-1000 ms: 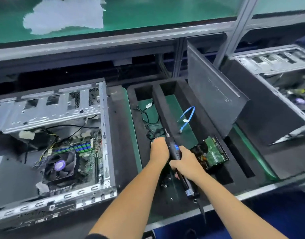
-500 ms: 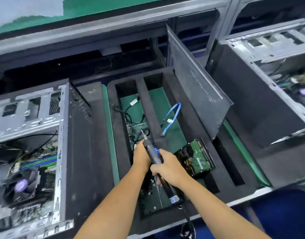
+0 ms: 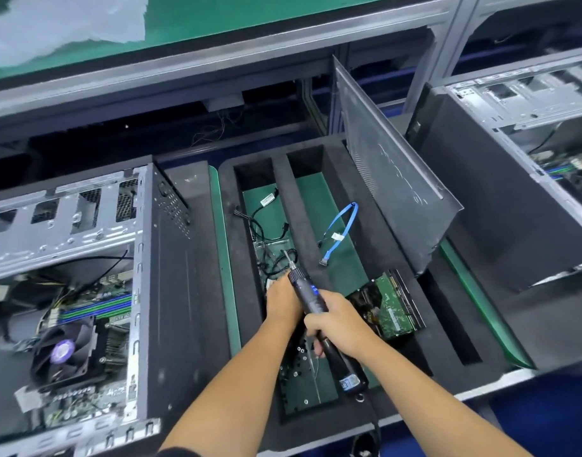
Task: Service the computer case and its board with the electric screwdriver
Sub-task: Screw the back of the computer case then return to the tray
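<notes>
Two hands are working over a foam tray, not yet at the open case lying at the left with its board exposed. The right hand is gripping the screwdriver round its barrel, bit pointing up and away over the tray's left slot. The left hand is reaching down into that slot among black cables; its fingers are hidden, so whether it is pinching anything cannot be told. Loose screws are lying on the green floor of the slot nearer the person. A blue cable is sitting in the next slot, and a drive is resting just right of the right hand, with a side panel leaning behind it. Judged from this, a screw is probably being fetched: doing it well means seating one screw squarely on the bit, keeping the tool's cord clear of the cables, and carrying it level to the case.
</notes>
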